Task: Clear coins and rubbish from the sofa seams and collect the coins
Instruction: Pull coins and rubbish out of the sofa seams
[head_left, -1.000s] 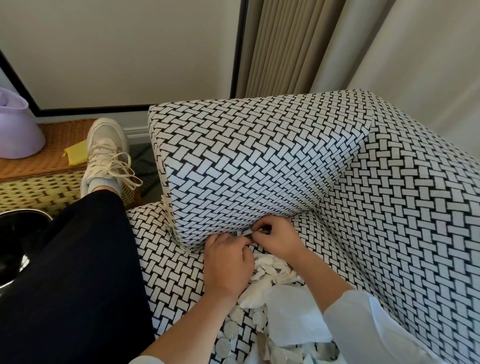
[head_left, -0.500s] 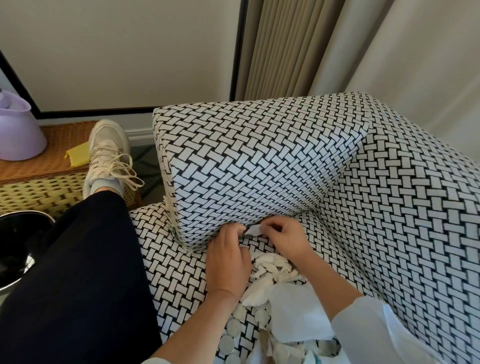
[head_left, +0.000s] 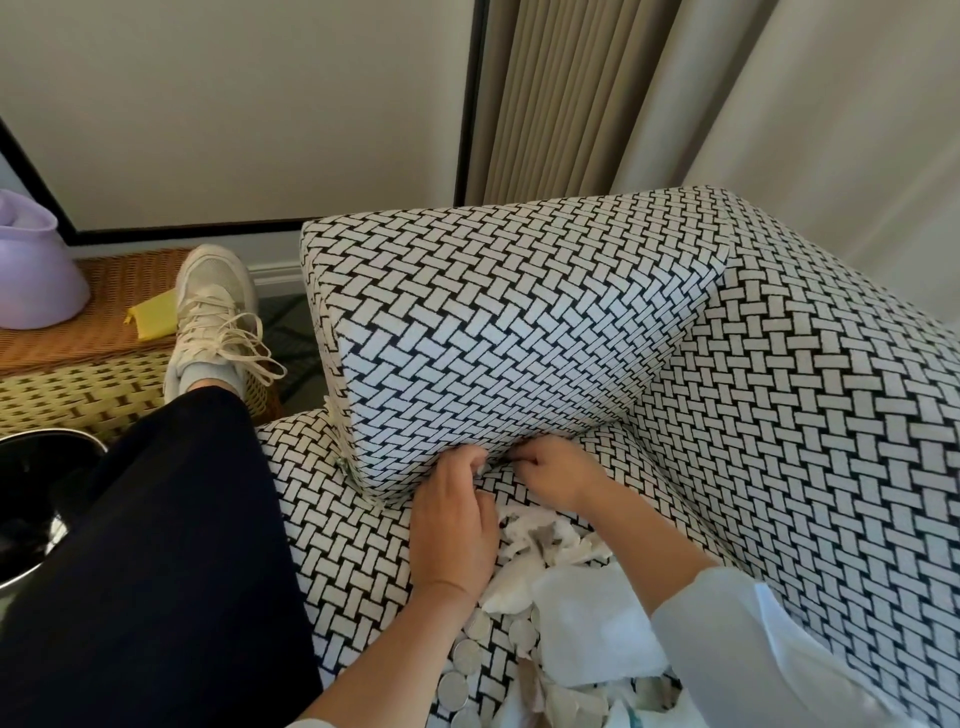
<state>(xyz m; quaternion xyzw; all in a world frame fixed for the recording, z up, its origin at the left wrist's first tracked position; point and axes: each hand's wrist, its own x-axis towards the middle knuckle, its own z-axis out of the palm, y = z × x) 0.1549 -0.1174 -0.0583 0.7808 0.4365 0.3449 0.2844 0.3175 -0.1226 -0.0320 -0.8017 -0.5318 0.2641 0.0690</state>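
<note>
looking down past a white sleeve (head_left: 769, 654), we see silver coins (head_left: 470, 654) scattered on the sofa seat (head_left: 337, 540), nearest to us and just behind our left wrist. beside them, under our right forearm, lies a heap of crumpled white tissue (head_left: 587, 608) and torn paper scraps (head_left: 540, 535), touching the coins at its near edge.

our left hand (head_left: 454, 525) rests palm down on the seat, its fingertips curled into the seam where the seat meets the armrest block (head_left: 519, 332); its grip is narrow, fingers bunched, and we cannot tell whether anything sits between them. our right hand (head_left: 558, 470) lies just to the right of the left, nearly touching it, fingers tucked into the same seam; what it pinches, if anything, is hidden.

to the left of both hands runs our leg in dark trousers (head_left: 156, 571), ending in a pale laced sneaker (head_left: 215, 322). further left is a dark shiny bowl (head_left: 36, 499), then a wicker chest (head_left: 78, 374) bearing a yellow cloth (head_left: 153, 322) and a lilac pot (head_left: 31, 275). beyond the armrest hang beige curtains (head_left: 561, 104).
</note>
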